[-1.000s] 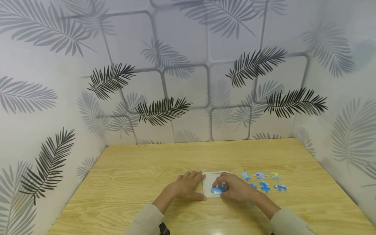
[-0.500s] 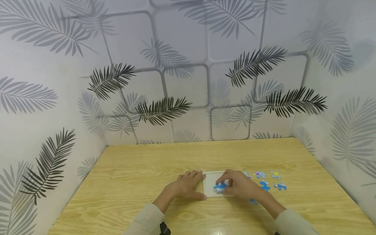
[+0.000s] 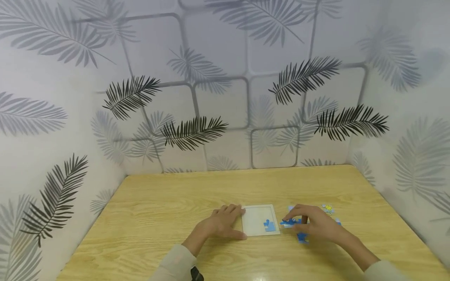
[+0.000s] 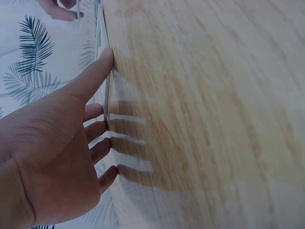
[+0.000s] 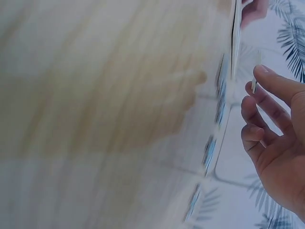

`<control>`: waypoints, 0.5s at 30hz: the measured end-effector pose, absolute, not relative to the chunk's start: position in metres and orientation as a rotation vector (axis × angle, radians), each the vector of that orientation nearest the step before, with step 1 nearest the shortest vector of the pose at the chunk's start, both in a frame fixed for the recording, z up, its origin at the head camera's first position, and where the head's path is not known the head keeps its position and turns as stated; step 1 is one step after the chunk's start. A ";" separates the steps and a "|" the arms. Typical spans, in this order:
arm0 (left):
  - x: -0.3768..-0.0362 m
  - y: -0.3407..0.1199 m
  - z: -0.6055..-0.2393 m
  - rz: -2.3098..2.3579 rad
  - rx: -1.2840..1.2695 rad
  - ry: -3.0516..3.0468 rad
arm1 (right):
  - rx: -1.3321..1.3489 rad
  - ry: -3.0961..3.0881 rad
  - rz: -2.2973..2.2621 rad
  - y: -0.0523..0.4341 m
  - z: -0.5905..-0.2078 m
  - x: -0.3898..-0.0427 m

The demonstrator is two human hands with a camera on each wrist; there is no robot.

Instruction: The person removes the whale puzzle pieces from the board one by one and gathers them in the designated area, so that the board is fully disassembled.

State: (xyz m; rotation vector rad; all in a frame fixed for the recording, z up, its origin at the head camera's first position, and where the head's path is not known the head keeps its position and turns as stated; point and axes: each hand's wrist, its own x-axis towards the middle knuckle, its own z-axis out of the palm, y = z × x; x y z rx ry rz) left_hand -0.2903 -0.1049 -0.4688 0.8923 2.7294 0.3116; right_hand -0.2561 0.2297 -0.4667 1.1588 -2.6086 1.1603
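A square white puzzle tray lies on the table, with one blue puzzle piece in its near right corner. My left hand rests along the tray's left side, thumb and fingers spread and touching its edge; the left wrist view shows the thumb against that edge. Just right of the tray, my right hand pinches a blue jigsaw piece between thumb and fingertips. In the right wrist view this piece appears edge-on, raised off the table.
Several loose jigsaw pieces lie right of the tray, partly hidden by my right hand: a yellow sun piece at the back, a blue piece nearer. The wooden table meets a leaf-patterned wall behind.
My right hand has moved right, out of the tray, carrying a blue piece. The blue piece in the tray's near right corner is now uncovered. My left hand has stayed in place.
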 end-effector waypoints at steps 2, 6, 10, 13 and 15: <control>-0.291 -0.106 -0.471 0.323 0.886 2.734 | 1.136 -2.613 1.149 0.239 -0.467 -0.254; -0.291 -0.107 -0.472 0.355 0.884 2.732 | 1.050 -2.652 1.097 0.255 -0.467 -0.251; -0.289 -0.106 -0.467 0.372 0.879 2.711 | 1.018 -2.670 1.092 0.267 -0.469 -0.247; -0.286 -0.105 -0.462 0.392 0.870 2.698 | 1.034 -2.668 1.146 0.275 -0.471 -0.243; -0.285 -0.105 -0.461 0.398 0.873 2.697 | 1.037 -2.670 1.189 0.280 -0.472 -0.241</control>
